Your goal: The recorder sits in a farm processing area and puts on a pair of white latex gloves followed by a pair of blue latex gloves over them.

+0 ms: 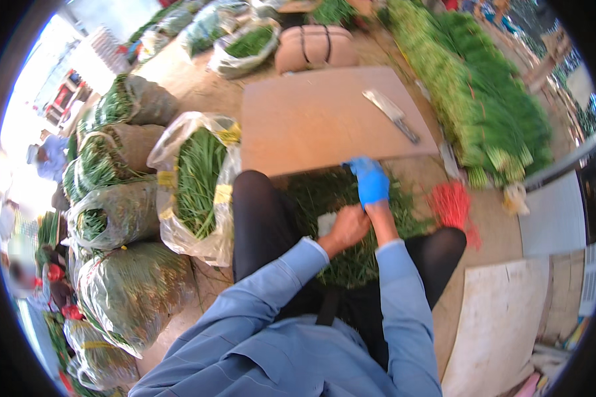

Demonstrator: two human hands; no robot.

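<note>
My right hand [372, 185] wears a blue glove and is raised over a heap of cut green leaves [357, 264] between my knees. Its fingers stretch forward and to the left, with nothing visible in them. Bare and closed, my left hand [348, 227] is at the right wrist, pinching the glove's cuff; the fingertips are partly hidden. Just ahead lies a broad brown board [304, 119]. On its right part rests a knife [392, 116] with a wide blade and dark handle, touched by neither hand.
An open plastic bag [202, 182] of green stalks stands by my left knee. Several stuffed bags [136, 284] line the left side. Long bundled greens [470, 86] lie at the far right. Red ties [450, 206] sit near my right knee. A tied tan bundle [316, 47] lies beyond the board.
</note>
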